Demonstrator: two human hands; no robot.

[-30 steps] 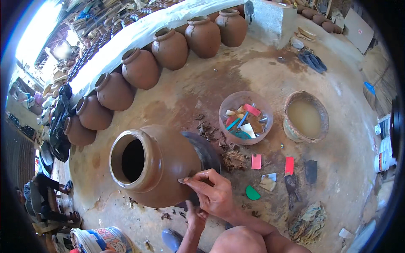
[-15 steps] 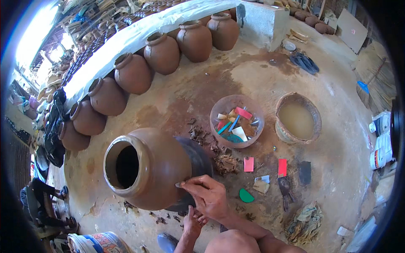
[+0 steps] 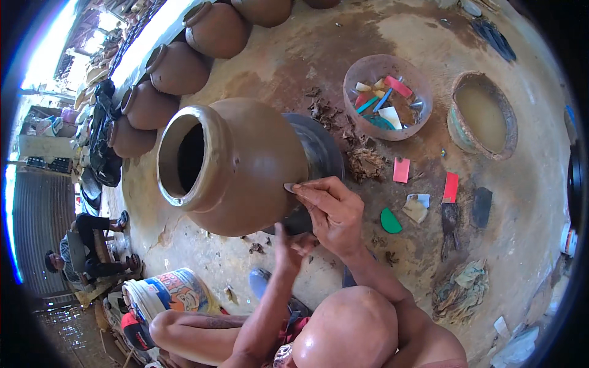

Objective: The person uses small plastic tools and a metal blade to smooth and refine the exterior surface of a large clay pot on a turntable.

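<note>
A large brown clay pot (image 3: 257,165) with a thick rim and a dark round mouth stands on a dark round turntable (image 3: 325,147), its mouth appearing toward the left. My right hand (image 3: 336,214) pinches a small thin flat scraper (image 3: 289,187) between thumb and fingertips, its edge against the pot's lower side. Below the pot, my left hand (image 3: 291,246) is beside the turntable's near edge, thumb raised and apart from the fingers. Nothing shows in it; whether it touches the turntable is unclear. A small mark (image 3: 236,161) shows on the pot's shoulder.
Similar pots (image 3: 178,67) line the far left. A clear tub (image 3: 362,126) of colored scraps and tools and a bucket (image 3: 460,132) of muddy water stand to the right. Clay shavings (image 3: 366,164), a green half-disc (image 3: 390,221) and a rag (image 3: 461,291) lie nearby. A person (image 3: 92,251) sits left.
The whole view has shifted, so the pot and tub appear higher and more of my body shows. My right hand still keeps the scraper on the pot; my left stays by the turntable.
</note>
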